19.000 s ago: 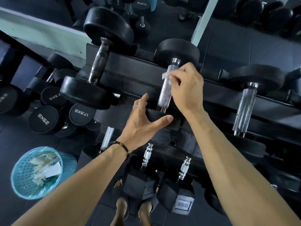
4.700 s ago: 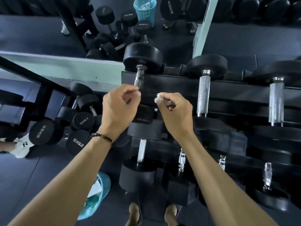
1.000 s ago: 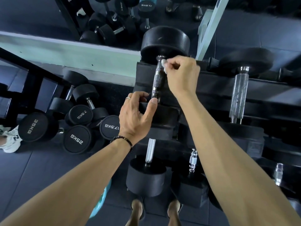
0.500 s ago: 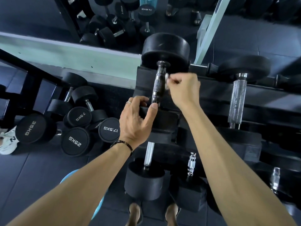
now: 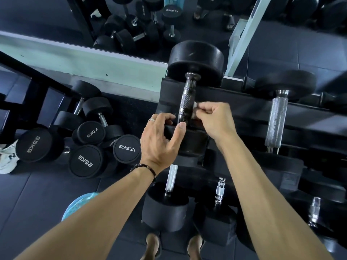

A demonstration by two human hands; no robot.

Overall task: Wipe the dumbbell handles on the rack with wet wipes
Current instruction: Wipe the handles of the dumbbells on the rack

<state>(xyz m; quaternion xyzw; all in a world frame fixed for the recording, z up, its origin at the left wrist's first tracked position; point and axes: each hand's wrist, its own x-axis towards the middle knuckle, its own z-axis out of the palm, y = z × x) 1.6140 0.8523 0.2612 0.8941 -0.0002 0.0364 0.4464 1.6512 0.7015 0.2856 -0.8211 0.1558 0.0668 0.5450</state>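
Both hands work at the top tier of the black rack. The right hand is closed on a small white wet wipe, pinched between thumb and fingers and pressed against the right side of a dark knurled dumbbell handle, near its lower end. The left hand is spread, fingers apart, cupped over the near black weight head of that same dumbbell, its thumb tip touching the handle's base; a ring shows on one finger and a beaded bracelet circles the wrist. The far head of the dumbbell sits at the back of the rack. Just to the right on the same tier lies another dumbbell with a silver handle. Loose dumbbells marked 35KG, 25KG, 17.5KG and 7.5KG lie on the floor left of the rack, and a blue basket peeks out beneath the left forearm.
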